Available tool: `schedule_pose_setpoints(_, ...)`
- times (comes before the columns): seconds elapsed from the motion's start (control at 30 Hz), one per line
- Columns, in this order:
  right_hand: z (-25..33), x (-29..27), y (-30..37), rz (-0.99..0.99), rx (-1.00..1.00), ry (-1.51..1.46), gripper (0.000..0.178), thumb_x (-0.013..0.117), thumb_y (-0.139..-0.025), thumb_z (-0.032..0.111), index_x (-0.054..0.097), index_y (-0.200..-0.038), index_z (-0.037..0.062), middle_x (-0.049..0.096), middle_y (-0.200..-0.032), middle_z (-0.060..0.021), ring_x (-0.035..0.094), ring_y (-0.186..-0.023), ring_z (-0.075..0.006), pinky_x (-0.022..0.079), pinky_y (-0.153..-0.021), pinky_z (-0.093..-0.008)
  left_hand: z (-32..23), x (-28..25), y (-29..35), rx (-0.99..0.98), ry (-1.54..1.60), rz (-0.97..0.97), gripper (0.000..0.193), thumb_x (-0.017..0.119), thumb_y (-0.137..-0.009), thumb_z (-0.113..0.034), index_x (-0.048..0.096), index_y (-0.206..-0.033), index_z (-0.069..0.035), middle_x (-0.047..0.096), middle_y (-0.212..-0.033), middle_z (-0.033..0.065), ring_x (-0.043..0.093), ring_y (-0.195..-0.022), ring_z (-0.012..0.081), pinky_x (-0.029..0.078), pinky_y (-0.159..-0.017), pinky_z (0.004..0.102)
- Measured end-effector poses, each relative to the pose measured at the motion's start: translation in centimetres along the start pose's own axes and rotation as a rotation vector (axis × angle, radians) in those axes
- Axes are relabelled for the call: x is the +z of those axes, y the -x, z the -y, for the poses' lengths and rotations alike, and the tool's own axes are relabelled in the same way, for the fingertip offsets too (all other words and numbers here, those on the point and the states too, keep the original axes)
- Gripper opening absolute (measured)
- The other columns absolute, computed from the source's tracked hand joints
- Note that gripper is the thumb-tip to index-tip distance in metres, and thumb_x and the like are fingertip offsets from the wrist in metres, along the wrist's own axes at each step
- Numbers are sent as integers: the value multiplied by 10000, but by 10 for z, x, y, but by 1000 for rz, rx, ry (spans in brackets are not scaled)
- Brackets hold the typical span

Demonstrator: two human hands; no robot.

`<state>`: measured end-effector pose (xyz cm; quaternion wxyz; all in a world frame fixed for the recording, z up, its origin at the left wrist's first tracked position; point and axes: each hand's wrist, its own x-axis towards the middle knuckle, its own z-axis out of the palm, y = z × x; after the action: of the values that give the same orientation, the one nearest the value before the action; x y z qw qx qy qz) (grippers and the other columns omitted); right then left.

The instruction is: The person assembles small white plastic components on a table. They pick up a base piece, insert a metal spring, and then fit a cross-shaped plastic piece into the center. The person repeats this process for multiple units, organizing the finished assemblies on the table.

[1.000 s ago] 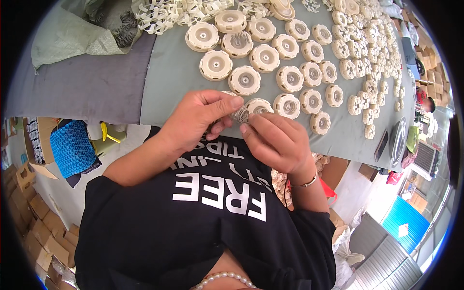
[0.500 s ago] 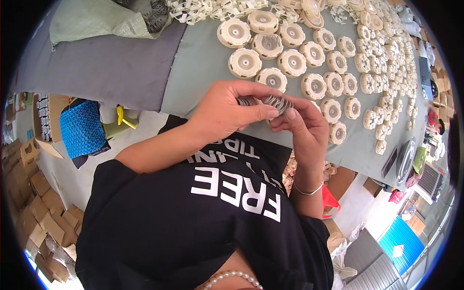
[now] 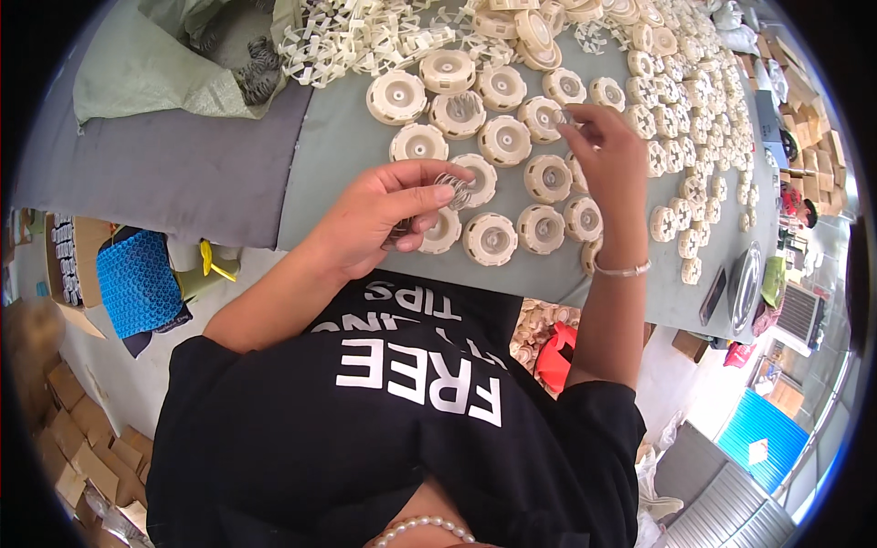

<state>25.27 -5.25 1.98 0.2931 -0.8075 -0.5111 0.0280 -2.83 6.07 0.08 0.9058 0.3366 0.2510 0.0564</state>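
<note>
My left hand (image 3: 370,215) is closed around coil springs, and one wire coil (image 3: 455,188) sticks out between thumb and forefinger, above the near rows of parts. More of the springs are hidden in the palm. My right hand (image 3: 610,151) reaches out over the table, its thumb and forefinger pinched on what looks like a grey coil spring (image 3: 565,117), partly hidden and blurred. Those fingertips are at the edge of a round cream plastic housing (image 3: 539,119) with a recessed centre. Another housing (image 3: 459,115) has a spring lying in it. Similar housings (image 3: 490,239) stand around both hands.
A pile of small white plastic clips (image 3: 356,46) lies at the back. An open pale green sack (image 3: 151,73) holding springs sits at the back left. Many smaller cream parts (image 3: 694,119) cover the right side, with a phone (image 3: 713,295) and a shiny oval tray (image 3: 746,288) near the edge.
My hands, together at the springs before, are now apart. The right has moved forward and right over the housings; the left keeps springs, slightly to the left. The whole view has shifted.
</note>
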Motion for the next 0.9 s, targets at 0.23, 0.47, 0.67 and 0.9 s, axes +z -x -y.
schedule_pose_setpoints(0.23, 18, 5, -2, 106, 35, -83, 273, 816, -889, 165, 776, -1134, 50, 756, -995, -87, 707, -795, -182, 561, -727, -327, 0, -5, 5, 89, -37, -25, 398, 683, -1000, -45, 651, -1396, -20, 580, -852, -32, 453, -634, 27, 350, -488, 183)
schedule_pose_setpoints(0.47, 78, 21, 81, 221, 252, -924, 301, 840, -873, -6, 756, -1163, -10, 774, -978, -51, 726, -834, -98, 586, -699, -243, 14, 8, 2, 321, -388, -131, 366, 767, -959, -72, 723, -1321, -42, 684, -860, 2, 488, -590, 27, 369, -491, 201)
schedule_pose_setpoints(0.67, 80, 13, 83, -3, -276, -440, 317, 871, -805, 4, 763, -1103, 13, 747, -963, -95, 747, -805, -196, 599, -666, -299, 15, 17, 4, 206, -218, -157, 294, 771, -988, -172, 738, -1226, -2, 695, -853, 8, 509, -614, 31, 378, -493, 198)
schedule_pose_setpoints(0.9, 78, 14, 86, 4, -602, -203, 350, 863, -756, 0, 761, -1090, 28, 736, -989, -87, 738, -827, -236, 593, -652, -331, 17, 8, -1, -87, 67, -116, 222, 667, -1067, -267, 711, -1072, -49, 609, -829, -21, 474, -610, 33, 317, -442, 183)
